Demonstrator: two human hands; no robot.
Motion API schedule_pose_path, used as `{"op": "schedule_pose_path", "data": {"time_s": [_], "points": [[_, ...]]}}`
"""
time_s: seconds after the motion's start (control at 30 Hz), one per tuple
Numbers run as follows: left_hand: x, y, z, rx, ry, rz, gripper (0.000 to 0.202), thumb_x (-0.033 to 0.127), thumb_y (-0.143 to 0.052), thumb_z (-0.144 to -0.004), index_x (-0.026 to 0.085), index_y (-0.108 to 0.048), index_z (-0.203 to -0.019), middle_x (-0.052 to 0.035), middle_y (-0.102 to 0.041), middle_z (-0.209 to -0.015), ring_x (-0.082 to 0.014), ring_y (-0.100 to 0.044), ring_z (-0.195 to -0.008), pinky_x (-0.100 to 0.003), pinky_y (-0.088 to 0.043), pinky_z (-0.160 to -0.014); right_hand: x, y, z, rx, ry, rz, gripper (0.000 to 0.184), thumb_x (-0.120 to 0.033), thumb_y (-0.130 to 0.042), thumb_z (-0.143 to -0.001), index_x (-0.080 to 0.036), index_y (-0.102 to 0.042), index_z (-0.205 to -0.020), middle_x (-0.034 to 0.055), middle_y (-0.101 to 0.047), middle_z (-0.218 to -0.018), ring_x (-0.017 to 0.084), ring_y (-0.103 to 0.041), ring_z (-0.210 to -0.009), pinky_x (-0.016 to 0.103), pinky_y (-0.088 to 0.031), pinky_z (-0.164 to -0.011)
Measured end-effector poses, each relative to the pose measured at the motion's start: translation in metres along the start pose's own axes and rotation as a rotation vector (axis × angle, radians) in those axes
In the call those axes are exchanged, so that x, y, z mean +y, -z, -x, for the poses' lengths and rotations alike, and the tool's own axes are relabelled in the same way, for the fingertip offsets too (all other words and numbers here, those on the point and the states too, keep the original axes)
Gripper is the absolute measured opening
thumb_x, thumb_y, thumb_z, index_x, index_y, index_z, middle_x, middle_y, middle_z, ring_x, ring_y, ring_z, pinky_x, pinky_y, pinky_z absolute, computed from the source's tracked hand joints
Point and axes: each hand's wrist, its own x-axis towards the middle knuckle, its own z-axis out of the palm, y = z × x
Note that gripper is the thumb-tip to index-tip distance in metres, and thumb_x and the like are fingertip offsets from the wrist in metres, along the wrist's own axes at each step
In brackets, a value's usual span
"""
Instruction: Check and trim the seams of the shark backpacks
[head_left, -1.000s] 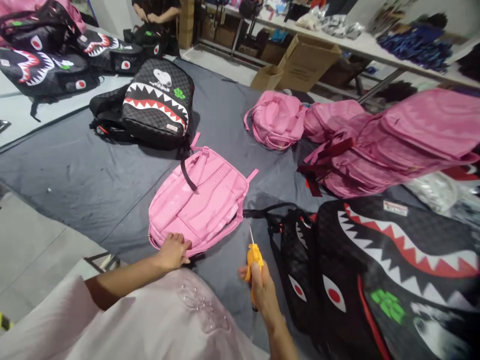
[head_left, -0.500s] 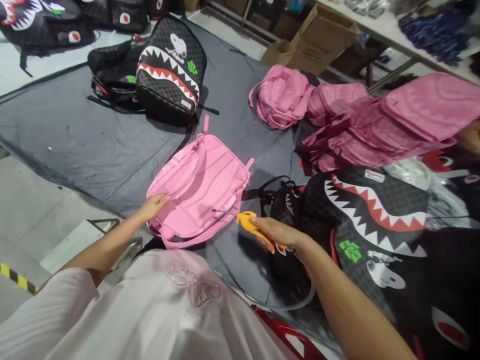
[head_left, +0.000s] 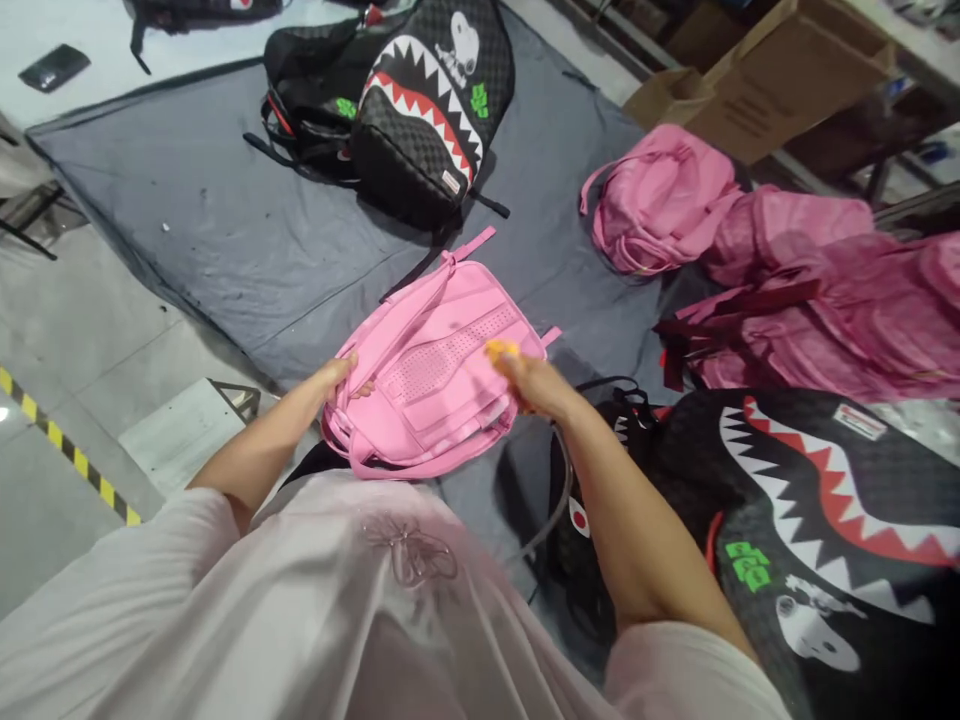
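Observation:
A pink backpack (head_left: 457, 370) lies in front of me with its padded back panel and straps facing up. My left hand (head_left: 341, 378) is closed on its left edge, fingers wrapped under a strap. My right hand (head_left: 534, 383) grips an orange air blow gun (head_left: 501, 350) over the backpack's right side. A clear hose (head_left: 556, 500) runs down from beneath that hand. Motion blurs the blow gun, and its nozzle cannot be made out against the pink fabric.
Black backpacks with shark-mouth prints stand at the back (head_left: 420, 120) and at the right (head_left: 810, 510). More pink backpacks (head_left: 660, 200) are heaped at the right rear. Grey sheeting (head_left: 202, 200) covers the table. A cardboard box (head_left: 795, 75) sits behind; a stool (head_left: 176, 430) is at lower left.
My right hand has brought the blow gun up over the pink backpack from its lower right side. The backpack is turned slightly, and the whole view has swung left.

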Motion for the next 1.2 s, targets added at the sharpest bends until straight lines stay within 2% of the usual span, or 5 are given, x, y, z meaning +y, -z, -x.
{"op": "schedule_pose_path", "data": {"time_s": [0.43,0.57,0.8,1.0,1.2], "points": [[-0.014,-0.024,0.021,0.223,-0.29,-0.496,0.055,0.049,-0.036,-0.101,0.014,-0.049,-0.142,-0.0208,-0.069,-0.114,-0.0294,-0.07,-0.1,-0.043,-0.054,-0.086,-0.035,0.006,0.02,-0.45,0.13,-0.03,0.055,-0.067,-0.041,-0.095,-0.017,-0.061,-0.095,-0.0027,-0.052,-0.051,0.012,-0.048,-0.04,0.023,-0.039,-0.042],[-0.037,-0.049,0.038,0.355,-0.541,-0.825,0.064,0.039,-0.059,-0.092,0.034,-0.038,-0.152,-0.0167,-0.036,-0.155,-0.0405,-0.035,-0.14,-0.059,-0.026,-0.112,-0.027,0.021,0.031,-0.048,0.034,0.067,0.058,-0.068,-0.036,-0.095,-0.017,-0.063,-0.098,-0.002,-0.05,-0.046,0.014,-0.05,-0.039,0.024,-0.038,-0.043],[-0.038,-0.044,0.041,0.369,-0.713,-1.17,0.06,0.043,-0.058,-0.092,0.027,-0.046,-0.149,-0.0205,-0.029,-0.158,-0.0443,-0.033,-0.138,-0.061,-0.028,-0.107,-0.021,0.02,0.053,-0.168,0.015,0.089,0.064,-0.07,-0.036,-0.095,-0.015,-0.063,-0.114,-0.0029,-0.05,-0.047,0.016,-0.05,-0.041,0.026,-0.04,-0.046],[-0.077,0.002,0.08,-0.153,-1.127,-1.224,0.053,0.043,-0.05,-0.097,0.026,-0.049,-0.147,-0.014,-0.044,-0.153,-0.0292,-0.036,-0.144,-0.046,-0.025,-0.12,0.032,0.026,0.068,-0.086,-0.176,0.149,0.052,-0.064,-0.038,-0.096,-0.017,-0.061,-0.099,-0.0019,-0.051,-0.047,0.016,-0.05,-0.038,0.026,-0.037,-0.042],[-0.103,-0.027,0.083,-0.381,-0.782,-0.899,0.035,0.036,-0.066,-0.082,0.032,-0.073,-0.116,-0.0075,-0.073,-0.106,-0.024,-0.068,-0.097,-0.032,-0.05,-0.093,0.07,0.022,0.103,-0.396,-0.125,-0.175,0.047,-0.067,-0.042,-0.093,-0.022,-0.048,-0.079,-0.0043,-0.049,-0.048,0.012,-0.045,-0.037,0.024,-0.036,-0.04]]}}
